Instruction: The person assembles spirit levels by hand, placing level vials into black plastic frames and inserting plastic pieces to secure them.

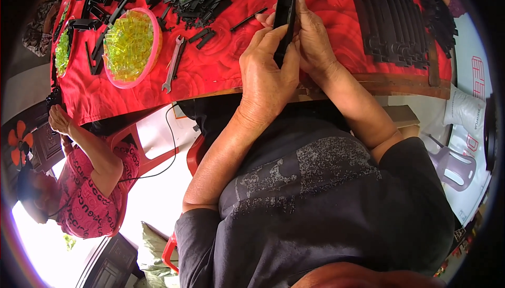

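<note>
Between my two hands is a long black channel-shaped plastic part (pixel 284 12), held upright over the near edge of the table. My left hand (pixel 269 72) wraps round its lower end, with the fingers curled along its left side. From the right, my right hand (pixel 314 38) grips the same part, the thumb lying along its edge. The inner fingers are partly hidden behind the part. A thin black rod (pixel 248 19) and two short black pieces (pixel 202 37) lie on the red cloth left of my hands.
A pink-rimmed basket (pixel 157 51) holds yellow-green clear pieces, with a wrench (pixel 173 64) beside it. Loose black parts (pixel 197 1) cover the table's far side. Long black strips (pixel 392 22) lie in a row at right. Another person (pixel 89 183) sits at left.
</note>
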`<control>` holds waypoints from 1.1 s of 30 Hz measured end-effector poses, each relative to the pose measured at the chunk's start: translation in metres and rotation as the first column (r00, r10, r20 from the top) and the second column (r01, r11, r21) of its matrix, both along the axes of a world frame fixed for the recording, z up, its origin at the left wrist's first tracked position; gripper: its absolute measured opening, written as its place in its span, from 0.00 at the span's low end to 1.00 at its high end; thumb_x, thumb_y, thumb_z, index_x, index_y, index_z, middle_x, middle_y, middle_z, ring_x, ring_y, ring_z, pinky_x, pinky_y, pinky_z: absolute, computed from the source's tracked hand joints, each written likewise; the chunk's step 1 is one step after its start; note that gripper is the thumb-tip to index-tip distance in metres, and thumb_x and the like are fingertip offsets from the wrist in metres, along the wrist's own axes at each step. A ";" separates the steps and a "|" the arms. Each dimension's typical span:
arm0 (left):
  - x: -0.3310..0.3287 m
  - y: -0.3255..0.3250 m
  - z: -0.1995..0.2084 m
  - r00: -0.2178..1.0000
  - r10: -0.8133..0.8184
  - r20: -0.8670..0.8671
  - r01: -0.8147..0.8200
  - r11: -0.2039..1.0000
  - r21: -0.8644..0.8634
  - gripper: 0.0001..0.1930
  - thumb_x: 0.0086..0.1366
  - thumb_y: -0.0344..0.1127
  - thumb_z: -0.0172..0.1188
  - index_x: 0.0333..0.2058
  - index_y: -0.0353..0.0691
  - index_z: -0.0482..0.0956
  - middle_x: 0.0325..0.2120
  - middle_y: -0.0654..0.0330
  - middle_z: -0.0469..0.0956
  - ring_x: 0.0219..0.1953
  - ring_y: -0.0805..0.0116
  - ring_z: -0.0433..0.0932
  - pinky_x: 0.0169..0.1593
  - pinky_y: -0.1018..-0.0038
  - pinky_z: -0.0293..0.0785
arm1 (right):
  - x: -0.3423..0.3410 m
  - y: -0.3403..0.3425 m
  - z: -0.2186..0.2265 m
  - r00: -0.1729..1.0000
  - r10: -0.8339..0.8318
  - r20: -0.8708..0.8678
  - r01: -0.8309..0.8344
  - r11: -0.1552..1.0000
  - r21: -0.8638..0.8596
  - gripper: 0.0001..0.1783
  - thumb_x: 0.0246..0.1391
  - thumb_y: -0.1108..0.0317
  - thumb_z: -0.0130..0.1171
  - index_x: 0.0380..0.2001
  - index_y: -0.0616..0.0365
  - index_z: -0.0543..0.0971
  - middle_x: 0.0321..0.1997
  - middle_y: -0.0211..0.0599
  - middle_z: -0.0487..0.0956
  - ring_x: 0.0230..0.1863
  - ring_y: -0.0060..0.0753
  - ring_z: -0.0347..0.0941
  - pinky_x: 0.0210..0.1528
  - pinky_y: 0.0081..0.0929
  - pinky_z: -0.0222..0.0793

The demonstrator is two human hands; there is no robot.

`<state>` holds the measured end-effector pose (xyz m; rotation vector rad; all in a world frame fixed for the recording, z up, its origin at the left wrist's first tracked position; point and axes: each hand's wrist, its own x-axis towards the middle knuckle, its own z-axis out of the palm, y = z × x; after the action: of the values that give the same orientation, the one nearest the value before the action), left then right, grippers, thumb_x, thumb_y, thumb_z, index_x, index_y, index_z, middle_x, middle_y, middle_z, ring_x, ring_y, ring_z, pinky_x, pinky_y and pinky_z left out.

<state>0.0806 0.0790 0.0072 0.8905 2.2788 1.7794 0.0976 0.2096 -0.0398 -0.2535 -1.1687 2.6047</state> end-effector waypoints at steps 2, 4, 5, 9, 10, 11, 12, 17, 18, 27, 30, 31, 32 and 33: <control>-0.001 0.000 -0.001 1.000 0.011 0.001 -0.011 1.000 -0.003 0.13 0.61 0.23 0.61 0.46 0.32 0.82 0.37 0.52 0.83 0.39 0.68 0.82 0.44 0.74 0.76 | -0.001 -0.002 0.000 0.999 -0.021 0.026 0.021 1.000 -0.002 0.31 0.72 0.44 0.37 0.44 0.62 0.76 0.36 0.40 0.82 0.53 0.42 0.78 0.62 0.40 0.72; -0.002 -0.001 0.001 1.000 -0.004 0.006 0.004 1.000 -0.030 0.14 0.61 0.23 0.61 0.47 0.31 0.81 0.37 0.50 0.83 0.41 0.65 0.83 0.46 0.72 0.77 | -0.002 -0.005 0.003 0.997 -0.053 0.054 0.053 0.999 0.004 0.30 0.72 0.44 0.36 0.46 0.63 0.74 0.36 0.39 0.81 0.52 0.40 0.78 0.61 0.39 0.73; -0.002 -0.002 -0.001 1.000 0.000 0.005 0.000 1.000 -0.032 0.14 0.61 0.23 0.61 0.47 0.31 0.81 0.37 0.50 0.83 0.41 0.65 0.83 0.46 0.72 0.77 | -0.002 -0.005 0.004 0.997 -0.048 0.053 0.048 0.999 0.002 0.30 0.72 0.44 0.36 0.46 0.63 0.74 0.36 0.39 0.81 0.52 0.40 0.78 0.61 0.39 0.73; -0.004 -0.007 -0.002 0.994 -0.050 -0.097 0.048 0.999 -0.025 0.17 0.61 0.26 0.63 0.50 0.30 0.78 0.40 0.46 0.81 0.42 0.54 0.82 0.45 0.66 0.78 | -0.002 -0.003 0.005 0.994 -0.096 0.051 0.097 0.995 0.000 0.30 0.72 0.44 0.36 0.48 0.64 0.72 0.35 0.38 0.80 0.49 0.40 0.78 0.59 0.39 0.73; -0.003 -0.008 0.000 0.986 -0.047 -0.160 0.046 0.999 -0.012 0.19 0.61 0.27 0.63 0.51 0.30 0.76 0.40 0.42 0.79 0.41 0.43 0.81 0.44 0.60 0.79 | -0.001 -0.004 0.006 0.992 -0.108 0.059 0.109 0.994 -0.008 0.30 0.72 0.44 0.36 0.49 0.64 0.72 0.36 0.38 0.79 0.49 0.40 0.78 0.59 0.40 0.73; -0.006 -0.013 0.001 0.991 -0.044 -0.127 0.038 0.998 -0.051 0.21 0.61 0.28 0.65 0.52 0.29 0.75 0.42 0.41 0.79 0.41 0.45 0.82 0.44 0.61 0.79 | -0.005 -0.007 0.006 0.987 -0.143 0.067 0.150 0.982 -0.111 0.30 0.73 0.45 0.35 0.47 0.65 0.72 0.34 0.41 0.80 0.44 0.42 0.80 0.55 0.42 0.76; -0.012 -0.016 0.002 0.997 -0.010 -0.081 0.011 1.000 0.012 0.18 0.62 0.29 0.64 0.50 0.30 0.76 0.40 0.43 0.80 0.38 0.49 0.82 0.41 0.63 0.79 | -0.005 -0.007 0.007 0.989 -0.136 0.066 0.143 0.983 -0.116 0.30 0.73 0.45 0.35 0.47 0.65 0.72 0.34 0.41 0.80 0.44 0.42 0.80 0.55 0.42 0.76; -0.053 -0.048 0.000 0.955 0.180 -0.234 -0.217 0.965 -0.144 0.06 0.63 0.29 0.63 0.38 0.34 0.82 0.31 0.51 0.81 0.32 0.57 0.82 0.34 0.67 0.77 | -0.001 0.000 0.009 0.981 -0.150 0.123 0.165 0.979 -0.118 0.31 0.72 0.45 0.36 0.47 0.66 0.72 0.34 0.42 0.79 0.41 0.45 0.81 0.53 0.44 0.77; -0.063 -0.057 -0.005 0.933 0.195 -0.302 -0.253 0.953 -0.165 0.06 0.63 0.29 0.62 0.37 0.34 0.83 0.30 0.51 0.81 0.31 0.58 0.82 0.35 0.68 0.77 | -0.001 0.000 0.010 0.978 -0.149 0.143 0.166 0.979 -0.115 0.31 0.72 0.45 0.37 0.46 0.66 0.73 0.33 0.42 0.79 0.40 0.45 0.81 0.53 0.45 0.78; -0.097 -0.106 -0.009 0.905 0.349 -0.242 -0.404 0.884 -0.236 0.08 0.63 0.31 0.63 0.36 0.31 0.84 0.29 0.51 0.83 0.31 0.63 0.82 0.38 0.71 0.76 | 0.000 0.014 0.000 0.977 -0.079 0.200 0.109 0.984 -0.143 0.29 0.72 0.46 0.41 0.48 0.65 0.75 0.35 0.36 0.79 0.37 0.33 0.77 0.38 0.24 0.79; -0.092 -0.105 -0.017 0.923 0.304 -0.234 -0.363 0.891 -0.273 0.07 0.62 0.30 0.63 0.35 0.32 0.85 0.29 0.51 0.83 0.30 0.63 0.82 0.38 0.71 0.76 | -0.001 0.020 -0.008 0.984 -0.038 0.173 0.071 0.980 -0.187 0.29 0.72 0.46 0.41 0.48 0.65 0.75 0.35 0.36 0.79 0.37 0.32 0.77 0.38 0.24 0.79; -0.088 -0.102 -0.017 0.926 0.274 -0.259 -0.341 0.901 -0.268 0.07 0.61 0.30 0.64 0.35 0.33 0.85 0.28 0.51 0.81 0.29 0.62 0.81 0.36 0.69 0.75 | -0.001 0.020 -0.008 0.988 -0.015 0.154 0.049 0.976 -0.215 0.29 0.72 0.46 0.41 0.48 0.65 0.75 0.36 0.37 0.79 0.37 0.32 0.77 0.38 0.24 0.79; -0.085 -0.099 -0.016 0.925 0.275 -0.261 -0.343 0.900 -0.268 0.07 0.61 0.30 0.64 0.35 0.33 0.85 0.28 0.51 0.81 0.29 0.62 0.81 0.36 0.69 0.75 | -0.001 0.020 -0.008 0.988 -0.014 0.152 0.047 0.975 -0.216 0.29 0.72 0.46 0.41 0.48 0.65 0.75 0.36 0.37 0.79 0.37 0.32 0.77 0.38 0.24 0.79; -0.083 -0.096 -0.016 0.927 0.265 -0.264 -0.342 0.888 -0.308 0.07 0.61 0.31 0.64 0.35 0.34 0.85 0.27 0.51 0.81 0.28 0.60 0.80 0.35 0.68 0.75 | -0.001 0.020 -0.008 0.988 -0.008 0.157 0.042 0.976 -0.213 0.30 0.72 0.46 0.41 0.49 0.65 0.75 0.36 0.37 0.78 0.38 0.33 0.77 0.38 0.24 0.79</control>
<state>-0.0023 -0.0165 -0.0086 0.7171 2.8939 1.3492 0.0969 0.2301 -0.0479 -0.5207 -0.9186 2.7308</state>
